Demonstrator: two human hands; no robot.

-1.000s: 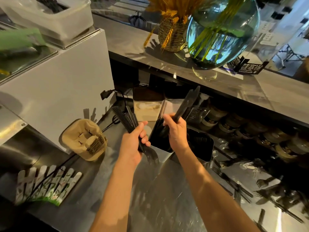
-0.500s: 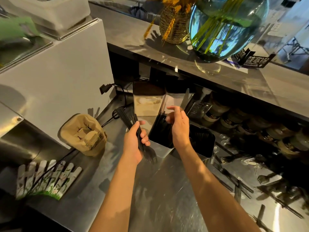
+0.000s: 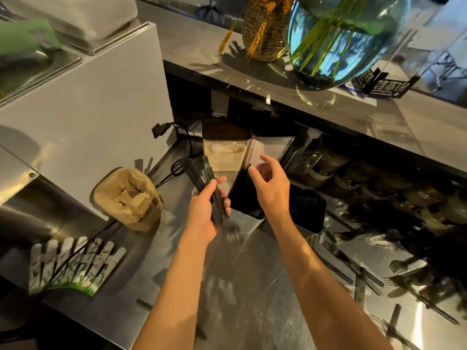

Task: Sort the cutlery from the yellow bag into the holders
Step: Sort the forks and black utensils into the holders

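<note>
I'm standing behind the counter of a café or small eatery. My work surface is a steel bench [image 3: 252,286]. At one o'clock a raised serving ledge [image 3: 379,107] carries a glass vase [image 3: 341,39] and a small sign [image 3: 379,83]. Beneath it, at two o'clock, stand rows of jars [image 3: 353,178]. At ten o'clock sits a stack of cardboard cup carriers [image 3: 131,198].

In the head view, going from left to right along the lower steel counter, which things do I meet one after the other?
Fence ornament → cup carriers → left hand gripping black forks → right hand above the holder → second holder → loose cutlery.
</note>
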